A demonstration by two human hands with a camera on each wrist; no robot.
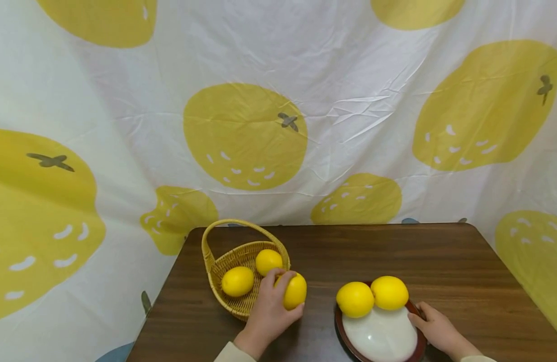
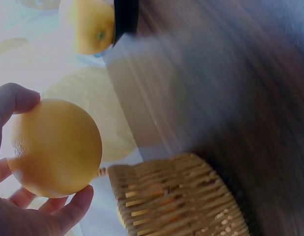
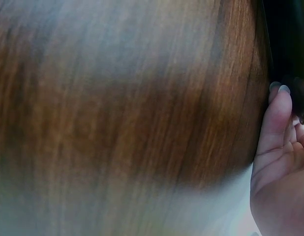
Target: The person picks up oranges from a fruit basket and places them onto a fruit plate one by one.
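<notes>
In the head view, a dark brown wood-grain worktop (image 1: 314,256) stands before a white cloth (image 1: 342,65) printed with large yellow fruit. Toward the worktop's left edge, below its far-left corner, sits a tan woven wicker basket (image 1: 235,257) with a tall arched handle. Two smooth yellow lemons lie in it: a front lemon (image 1: 238,281) on the left and a back lemon (image 1: 268,262) by the right wall. The left hand (image 1: 270,309) curls its fingers and thumb round a third smooth yellow lemon (image 1: 297,291) at the basket's right side; whether this one touches the rim cannot be told. Right of the worktop's middle, well apart from the far edge, rests a round white plate with a reddish-brown rim (image 1: 381,336). Two more yellow lemons (image 1: 355,299) lie side by side on its far part. The right hand (image 1: 439,329) grips the plate's rim on the side facing the worktop's right edge. The two hands are well apart.

In the left wrist view, the left hand clasps its lemon between thumb and fingers, just beside the basket's woven wall.

In the right wrist view, the right thumb (image 3: 277,115) presses against the plate's dark outer side.
</notes>
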